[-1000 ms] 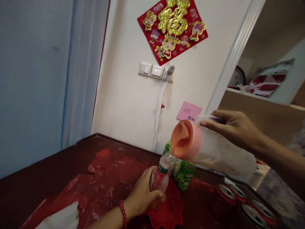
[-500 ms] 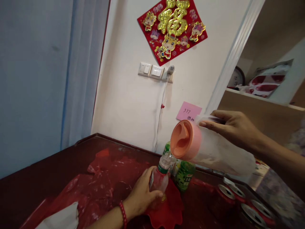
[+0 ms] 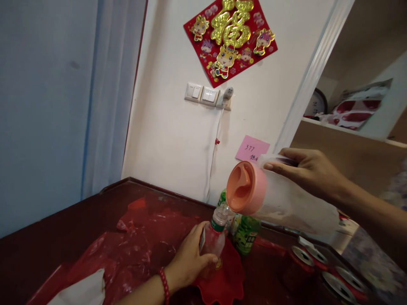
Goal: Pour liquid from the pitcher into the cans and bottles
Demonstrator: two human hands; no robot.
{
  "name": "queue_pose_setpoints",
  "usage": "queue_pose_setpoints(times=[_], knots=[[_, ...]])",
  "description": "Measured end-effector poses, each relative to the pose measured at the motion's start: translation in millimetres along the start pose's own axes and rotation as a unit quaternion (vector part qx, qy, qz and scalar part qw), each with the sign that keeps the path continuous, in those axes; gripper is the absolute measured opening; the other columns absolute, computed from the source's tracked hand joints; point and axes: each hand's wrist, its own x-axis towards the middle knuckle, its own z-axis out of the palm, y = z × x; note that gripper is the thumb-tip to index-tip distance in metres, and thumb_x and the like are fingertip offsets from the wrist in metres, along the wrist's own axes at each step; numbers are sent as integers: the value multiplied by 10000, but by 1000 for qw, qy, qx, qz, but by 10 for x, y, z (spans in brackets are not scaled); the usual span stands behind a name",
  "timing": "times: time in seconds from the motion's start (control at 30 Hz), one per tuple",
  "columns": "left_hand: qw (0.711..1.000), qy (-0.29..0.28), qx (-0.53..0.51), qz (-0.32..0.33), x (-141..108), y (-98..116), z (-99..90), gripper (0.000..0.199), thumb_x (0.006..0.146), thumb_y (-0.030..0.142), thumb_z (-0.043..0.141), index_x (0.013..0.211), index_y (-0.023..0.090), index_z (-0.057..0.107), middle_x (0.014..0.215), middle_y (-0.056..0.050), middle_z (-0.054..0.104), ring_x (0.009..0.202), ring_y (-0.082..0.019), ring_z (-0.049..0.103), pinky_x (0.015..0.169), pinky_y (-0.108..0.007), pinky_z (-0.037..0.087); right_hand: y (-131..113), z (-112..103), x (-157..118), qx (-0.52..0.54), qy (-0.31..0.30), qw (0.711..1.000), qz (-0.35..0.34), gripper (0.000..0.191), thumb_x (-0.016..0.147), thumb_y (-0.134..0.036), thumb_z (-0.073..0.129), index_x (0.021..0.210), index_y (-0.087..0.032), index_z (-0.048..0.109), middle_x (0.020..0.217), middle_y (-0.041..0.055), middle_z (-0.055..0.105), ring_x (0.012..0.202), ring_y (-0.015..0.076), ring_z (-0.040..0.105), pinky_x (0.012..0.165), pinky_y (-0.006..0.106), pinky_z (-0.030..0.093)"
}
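A clear plastic bottle (image 3: 213, 242) with a green neck band stands on a red scalloped mat (image 3: 227, 275). My left hand (image 3: 189, 258), with a red bead bracelet at the wrist, is wrapped around its body. Above and to the right, my right hand (image 3: 307, 169) grips the handle of a frosted pitcher (image 3: 292, 201). The pitcher lies tilted nearly on its side, its orange lid (image 3: 246, 187) facing left and down. Its spout edge is right at the bottle's mouth, where water seems to run in. How full either vessel is, I cannot tell.
Behind the bottle stands a green-labelled jar (image 3: 245, 235). Several red cans (image 3: 302, 258) are at the right. A crumpled red plastic bag (image 3: 136, 241) covers the dark table's left part. A white cord (image 3: 212, 165) hangs from the wall socket.
The pitcher and my right hand have shifted very slightly to the left, the pitcher tipping a touch further. My left hand and the bottle stay in place.
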Motion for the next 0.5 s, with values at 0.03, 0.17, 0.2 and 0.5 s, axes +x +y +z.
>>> queue_pose_setpoints(times=[0.03, 0.17, 0.2, 0.5], knots=[[1000, -1, 0, -1, -2, 7, -2, 790, 629, 165, 699, 1390, 213, 493, 1430, -107, 573, 1323, -304, 500, 1166, -412, 337, 7, 0, 1, 2, 1, 1000, 0, 670, 715, -840, 652, 695, -170, 646, 615, 9, 464, 582, 141, 382, 488, 270, 268], [1000, -4, -8, 4, -7, 15, -5, 790, 633, 170, 697, 1394, 202, 490, 1428, -106, 576, 1328, -304, 500, 1164, -406, 343, 21, 0, 5, -1, 3, 1000, -3, 671, 700, -858, 648, 666, -188, 628, 599, 5, 453, 573, 143, 380, 482, 268, 264], [1000, -3, -7, 5, -7, 11, -4, 791, 634, 170, 697, 1396, 201, 488, 1432, -106, 573, 1332, -304, 497, 1166, -407, 340, 22, 1, 6, -6, 4, 1000, -6, 666, 707, -853, 645, 658, -190, 620, 599, 4, 448, 575, 143, 376, 483, 268, 263], [1000, 0, -1, 8, -4, -2, 2, 780, 638, 156, 705, 1388, 211, 498, 1418, -96, 579, 1311, -292, 511, 1158, -398, 348, 26, 34, 14, -10, -3, 1000, -16, 626, 738, -814, 641, 662, -194, 593, 611, 0, 444, 584, 147, 384, 499, 276, 271]])
